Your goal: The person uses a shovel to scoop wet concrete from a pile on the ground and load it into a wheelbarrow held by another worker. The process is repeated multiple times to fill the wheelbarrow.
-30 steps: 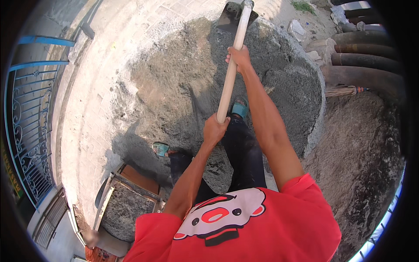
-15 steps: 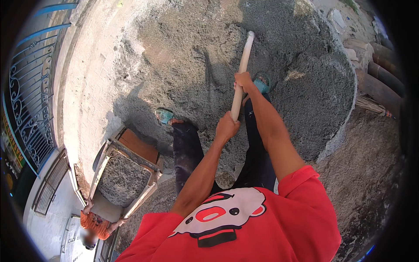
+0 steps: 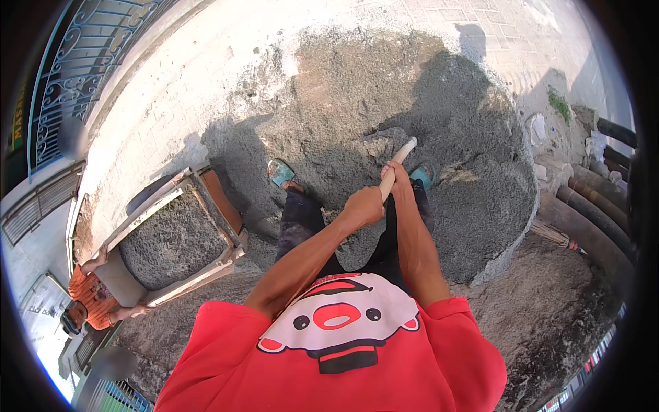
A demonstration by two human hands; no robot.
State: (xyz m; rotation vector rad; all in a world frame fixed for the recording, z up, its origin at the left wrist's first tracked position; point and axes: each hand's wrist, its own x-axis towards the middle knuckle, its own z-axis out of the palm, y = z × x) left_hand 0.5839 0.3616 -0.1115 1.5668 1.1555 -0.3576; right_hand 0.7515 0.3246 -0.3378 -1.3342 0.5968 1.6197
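Note:
Both of my hands are closed around the pale wooden handle of a hoe (image 3: pixel 400 158). My left hand (image 3: pixel 365 205) grips it lower, nearer my body, and my right hand (image 3: pixel 396 173) sits just above. Beside the handle's far end is the hoe's grey, mortar-coated blade, low over the wet grey mortar (image 3: pixel 329 113) spread on the ground. How much mortar lies on the blade I cannot tell. My feet, in teal sandals (image 3: pixel 280 172), stand in the mix on either side.
At left a co-worker in orange holds the handles of a wood-framed cart (image 3: pixel 175 240) filled with grey mix. Dark pipes (image 3: pixel 597 206) and a straw broom (image 3: pixel 552 235) lie at right. A blue metal fence (image 3: pixel 96 62) stands far left.
Both hands have pulled the hoe back toward my body, bringing its far end close to my feet. The view has shifted; the co-worker and cart appear farther left.

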